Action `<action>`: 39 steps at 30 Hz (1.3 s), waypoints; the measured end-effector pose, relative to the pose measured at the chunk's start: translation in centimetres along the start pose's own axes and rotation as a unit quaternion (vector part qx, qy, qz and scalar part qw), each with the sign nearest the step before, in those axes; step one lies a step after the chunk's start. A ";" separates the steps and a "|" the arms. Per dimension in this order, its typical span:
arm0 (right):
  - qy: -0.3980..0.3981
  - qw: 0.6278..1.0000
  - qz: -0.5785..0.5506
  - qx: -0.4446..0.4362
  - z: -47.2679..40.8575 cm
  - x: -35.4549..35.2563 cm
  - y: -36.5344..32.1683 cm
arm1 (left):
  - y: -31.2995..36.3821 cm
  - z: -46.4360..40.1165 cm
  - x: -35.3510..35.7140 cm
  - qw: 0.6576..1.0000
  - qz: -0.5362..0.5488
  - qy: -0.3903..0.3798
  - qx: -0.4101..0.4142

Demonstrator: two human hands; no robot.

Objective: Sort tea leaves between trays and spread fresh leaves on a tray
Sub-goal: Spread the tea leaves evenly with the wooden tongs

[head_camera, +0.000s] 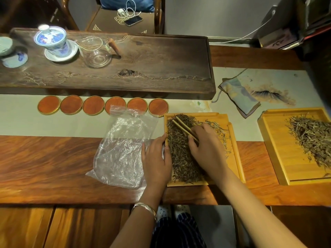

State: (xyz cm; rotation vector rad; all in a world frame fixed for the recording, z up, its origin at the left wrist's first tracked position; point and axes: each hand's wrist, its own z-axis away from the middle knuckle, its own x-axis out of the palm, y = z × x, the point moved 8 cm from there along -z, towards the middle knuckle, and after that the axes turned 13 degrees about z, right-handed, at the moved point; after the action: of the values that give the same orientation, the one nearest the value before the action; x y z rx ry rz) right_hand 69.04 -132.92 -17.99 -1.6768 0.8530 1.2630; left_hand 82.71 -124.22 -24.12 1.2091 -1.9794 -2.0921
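Observation:
A small bamboo tray (pixel 236 154) lies in front of me with a dark heap of tea leaves (pixel 180 154) on its left half. My right hand (pixel 207 149) holds bamboo tweezers (pixel 184 127), whose tips point up-left over the leaves. At the tray's left edge rests my left hand (pixel 155 158), thumb on the rim and fingers relaxed. A larger bamboo tray (pixel 275 149) at the right carries a paler pile of leaves (pixel 311 136).
A crumpled clear plastic bag (pixel 123 149) lies left of the small tray. Several round wooden coasters (pixel 93 105) line up behind it. A dark tea board (pixel 152 65) holds a lidded porcelain cup (pixel 52 40) and glass pitcher (pixel 95 52). A cloth pouch (pixel 240 97) lies at the right.

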 end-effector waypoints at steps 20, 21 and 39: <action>-0.010 0.994 -0.085 -0.067 9.4 -1.3 1.0 | -0.2 0.1 0.1 1.000 0.006 0.003 -0.002; -0.018 0.994 -0.081 -0.072 9.6 -1.1 0.8 | -0.2 0.1 0.1 1.000 0.006 0.003 -0.002; -0.027 0.996 -0.084 -0.011 12.5 -1.6 2.2 | 0.1 0.0 0.0 1.000 0.015 -0.007 -0.005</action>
State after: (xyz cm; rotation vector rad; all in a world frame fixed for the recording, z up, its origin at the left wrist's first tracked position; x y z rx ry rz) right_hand 61.83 -122.41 -18.54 -1.6859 0.6536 1.2009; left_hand 82.63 -124.24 -24.01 1.1588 -1.9780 -2.0979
